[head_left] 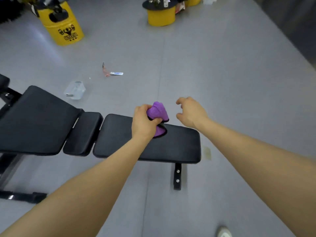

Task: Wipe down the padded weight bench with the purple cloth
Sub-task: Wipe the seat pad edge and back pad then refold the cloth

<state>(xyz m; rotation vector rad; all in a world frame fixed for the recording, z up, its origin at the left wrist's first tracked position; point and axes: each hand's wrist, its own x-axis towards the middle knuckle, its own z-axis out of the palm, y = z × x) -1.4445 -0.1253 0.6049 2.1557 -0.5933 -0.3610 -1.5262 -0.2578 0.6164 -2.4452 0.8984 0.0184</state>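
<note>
Grey gym floor all round, and the left hand [143, 122] grips the soft purple microfibre cloth [158, 113] bunched above the black padded weight bench [179, 144]; right hand [191, 112] hovers beside, loosely curled, empty. Light, floppy stuff, I'd say: flatten it under the palm.

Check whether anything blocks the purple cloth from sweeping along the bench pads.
Nothing visible does. The left hand grips the purple cloth above the seat pad, and the pads are bare.
</note>
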